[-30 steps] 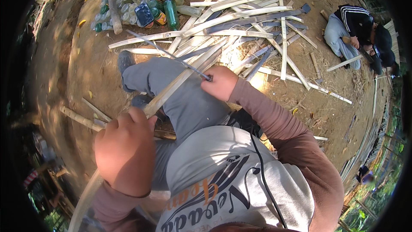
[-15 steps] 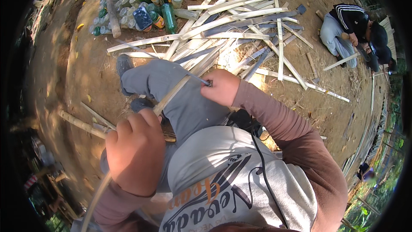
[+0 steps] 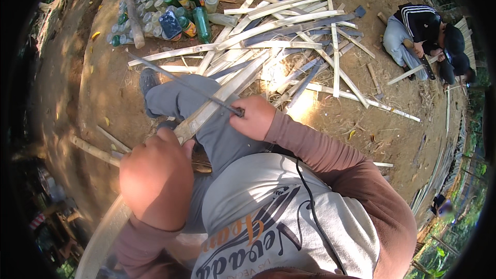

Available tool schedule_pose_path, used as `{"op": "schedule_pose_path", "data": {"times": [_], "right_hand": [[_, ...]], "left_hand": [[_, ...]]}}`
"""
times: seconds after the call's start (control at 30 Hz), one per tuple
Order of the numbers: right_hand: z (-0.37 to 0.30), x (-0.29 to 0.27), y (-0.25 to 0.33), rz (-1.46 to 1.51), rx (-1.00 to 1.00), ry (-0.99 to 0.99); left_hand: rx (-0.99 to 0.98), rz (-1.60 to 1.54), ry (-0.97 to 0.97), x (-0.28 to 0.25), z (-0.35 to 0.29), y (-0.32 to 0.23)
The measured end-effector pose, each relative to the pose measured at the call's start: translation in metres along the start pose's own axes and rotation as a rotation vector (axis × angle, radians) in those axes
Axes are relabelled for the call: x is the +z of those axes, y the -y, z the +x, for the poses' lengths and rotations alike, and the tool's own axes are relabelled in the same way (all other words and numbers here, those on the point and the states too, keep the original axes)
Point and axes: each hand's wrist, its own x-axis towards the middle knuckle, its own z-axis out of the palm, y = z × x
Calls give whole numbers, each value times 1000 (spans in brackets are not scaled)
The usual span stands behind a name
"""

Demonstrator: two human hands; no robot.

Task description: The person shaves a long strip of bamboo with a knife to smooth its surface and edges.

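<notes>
My left hand [image 3: 156, 178] is closed around a long pale bamboo strip [image 3: 206, 113]. The strip runs slantwise over my grey-trousered leg [image 3: 173, 93], and its lower end passes under my left forearm. My right hand [image 3: 255, 118] grips the short dark handle of a knife [image 3: 188, 83]. Its long, narrow blade crosses above the strip and points to the upper left. Whether the edge touches the bamboo I cannot tell.
Many bamboo strips [image 3: 281, 44] lie in a crossed heap ahead. Glass bottles and jars [image 3: 170, 2] stand at the upper left beside a short log [image 3: 135, 20]. Another person [image 3: 421, 36] crouches at the right with a blade and a strip. Bamboo poles [image 3: 95, 150] lie left.
The strip in my left hand has turned, so its broad face shows. My right hand has moved slightly left and down, and the knife blade now shows more fully across the strip.
</notes>
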Motion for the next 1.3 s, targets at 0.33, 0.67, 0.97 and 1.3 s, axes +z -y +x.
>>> {"op": "schedule_pose_path", "data": {"times": [0.33,0.67,0.97,1.3], "right_hand": [[24,-15,-39,-99,301,91],[17,-6,-235,-457,623,137],[-7,-32,-132,-66,454,43],[14,-15,-2,-13,57,204]], "left_hand": [[-42,-58,-37,16,1,10],[121,-146,50,7,-1,0],[-25,-190,135,21,16,-4],[-172,89,76,-27,-7,22]]}}
